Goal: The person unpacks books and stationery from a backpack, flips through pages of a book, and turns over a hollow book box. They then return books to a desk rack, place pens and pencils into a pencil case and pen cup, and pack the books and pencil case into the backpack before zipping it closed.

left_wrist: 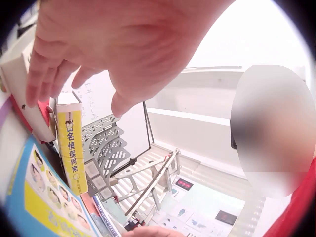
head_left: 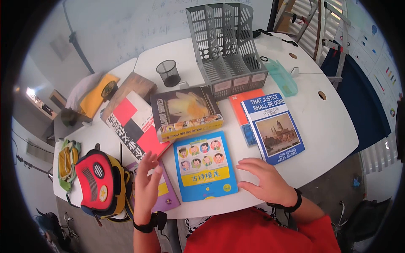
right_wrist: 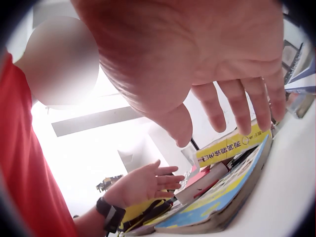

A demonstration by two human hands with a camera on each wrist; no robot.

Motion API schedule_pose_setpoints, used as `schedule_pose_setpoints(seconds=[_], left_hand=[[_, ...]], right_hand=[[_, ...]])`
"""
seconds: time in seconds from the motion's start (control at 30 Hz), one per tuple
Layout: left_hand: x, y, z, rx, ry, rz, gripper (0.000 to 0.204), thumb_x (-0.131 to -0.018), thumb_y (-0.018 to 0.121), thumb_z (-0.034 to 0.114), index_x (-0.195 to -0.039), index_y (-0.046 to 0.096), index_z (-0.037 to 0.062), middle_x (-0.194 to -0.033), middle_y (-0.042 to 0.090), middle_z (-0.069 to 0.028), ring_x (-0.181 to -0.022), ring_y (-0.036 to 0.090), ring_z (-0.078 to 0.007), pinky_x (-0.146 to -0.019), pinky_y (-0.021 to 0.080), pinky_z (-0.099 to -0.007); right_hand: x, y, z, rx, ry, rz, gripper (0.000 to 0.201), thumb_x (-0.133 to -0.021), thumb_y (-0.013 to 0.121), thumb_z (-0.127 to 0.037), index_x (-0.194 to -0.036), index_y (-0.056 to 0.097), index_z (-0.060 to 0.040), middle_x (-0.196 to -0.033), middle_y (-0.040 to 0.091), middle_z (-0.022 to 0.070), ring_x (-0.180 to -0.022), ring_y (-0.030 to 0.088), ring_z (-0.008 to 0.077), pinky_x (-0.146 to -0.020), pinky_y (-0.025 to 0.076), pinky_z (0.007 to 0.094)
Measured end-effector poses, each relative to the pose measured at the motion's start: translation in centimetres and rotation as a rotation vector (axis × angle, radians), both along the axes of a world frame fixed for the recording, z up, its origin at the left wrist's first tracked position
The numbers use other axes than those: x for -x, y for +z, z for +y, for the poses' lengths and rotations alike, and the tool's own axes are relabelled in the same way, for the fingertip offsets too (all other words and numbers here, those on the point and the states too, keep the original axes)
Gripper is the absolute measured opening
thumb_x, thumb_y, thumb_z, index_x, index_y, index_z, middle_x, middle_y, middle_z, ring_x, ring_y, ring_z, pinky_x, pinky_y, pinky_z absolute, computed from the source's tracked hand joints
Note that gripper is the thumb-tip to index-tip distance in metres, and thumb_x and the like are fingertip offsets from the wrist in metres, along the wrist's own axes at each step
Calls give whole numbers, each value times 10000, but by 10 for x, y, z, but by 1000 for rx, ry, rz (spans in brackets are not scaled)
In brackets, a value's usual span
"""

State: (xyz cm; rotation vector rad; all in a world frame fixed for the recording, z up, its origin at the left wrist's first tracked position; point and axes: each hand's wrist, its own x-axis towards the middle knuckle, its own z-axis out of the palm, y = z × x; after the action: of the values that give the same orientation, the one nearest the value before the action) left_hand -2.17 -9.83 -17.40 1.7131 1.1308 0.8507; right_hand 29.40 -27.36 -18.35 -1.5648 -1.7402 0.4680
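— Two hands flank the blue children's book (head_left: 205,166), flat at the table (head_left: 333,126) edge. Gripping?
— No. Left hand (head_left: 146,185) and right hand (head_left: 265,179) hover relaxed, fingers spread, likely ready to take its sides.

left hand (head_left: 147,187): raised edge-on, fingers straight | right hand (head_left: 263,179): palm down, fingers spread

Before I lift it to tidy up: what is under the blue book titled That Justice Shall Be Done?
An orange book lies under That Justice Shall Be Done, showing along its left and top edges. The white table carries both. The rest of the orange cover is hidden.
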Motion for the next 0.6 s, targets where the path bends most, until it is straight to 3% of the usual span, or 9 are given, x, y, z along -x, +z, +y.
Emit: schedule_pose_setpoints(seconds=[0.07,0.13,0.17,0.27,0.33,0.4,0.47,0.53,0.6], left_hand=[[-14,5,17,72,53,-65,636,-1055,651,258,-1592,408,18,-1483,581,-199,-1270,621,-247,-1003,529,-374],[-28,15,35,115,144,-49,685,-1099,555,434,-1619,361,32,-1489,554,-171,-1255,634,-225,-995,535,-370],[-36,22,44,140,145,-21,706,-1097,543,476,-1626,347,53,-1472,562,-182,-1127,693,-210,-875,581,-344],[-53,24,81,265,164,24,725,-1089,545,496,-1629,335,60,-1461,565,-192,-1017,731,-211,-760,602,-323],[-72,24,90,215,187,26,755,-1078,558,509,-1633,319,57,-1422,577,-194,-961,732,-204,-724,611,-331],[-76,13,103,153,189,96,771,-1060,607,476,-1633,315,50,-1388,581,-194,-1003,715,-206,-754,616,-334],[-77,6,106,-6,136,210,814,-1026,700,339,-1614,278,-32,-1278,631,-215,-1126,681,-230,-838,595,-325],[-78,7,108,9,140,189,831,-1013,717,276,-1619,248,-48,-1266,634,-213,-1125,678,-221,-882,579,-333],[-80,17,104,221,134,-96,821,-1012,705,259,-1623,244,-39,-1239,649,-185,-1094,686,-213,-836,581,-325]], right_hand=[[-6,-2,0,66,-31,214,458,-901,825,-186,-1298,672,-17,-1302,677,185,-1193,664,361,-1001,542,404],[-10,-2,1,87,-28,278,441,-907,820,-179,-1292,677,-19,-1265,696,181,-1161,678,356,-983,548,400],[-10,-3,2,114,-24,329,424,-914,816,-172,-1286,682,-21,-1229,714,177,-1128,693,352,-964,554,396],[-12,-7,4,215,-1,402,394,-919,815,-174,-1263,699,-20,-1176,731,170,-1098,708,334,-928,562,389],[-13,-4,6,226,19,431,386,-918,816,-176,-1252,705,-17,-1154,736,169,-1076,715,327,-907,566,388],[-14,-6,8,233,29,453,378,-918,818,-178,-1241,711,-14,-1132,741,168,-1054,723,320,-885,570,387],[-16,-8,9,210,48,456,387,-909,827,-184,-1234,710,-11,-1119,742,166,-1020,726,322,-865,572,387],[-18,-7,12,188,57,438,389,-905,830,-185,-1229,710,-7,-1100,743,164,-1003,726,329,-858,574,393],[-18,-2,17,173,66,413,390,-901,833,-186,-1223,710,-2,-1082,744,163,-986,727,336,-851,576,400]])
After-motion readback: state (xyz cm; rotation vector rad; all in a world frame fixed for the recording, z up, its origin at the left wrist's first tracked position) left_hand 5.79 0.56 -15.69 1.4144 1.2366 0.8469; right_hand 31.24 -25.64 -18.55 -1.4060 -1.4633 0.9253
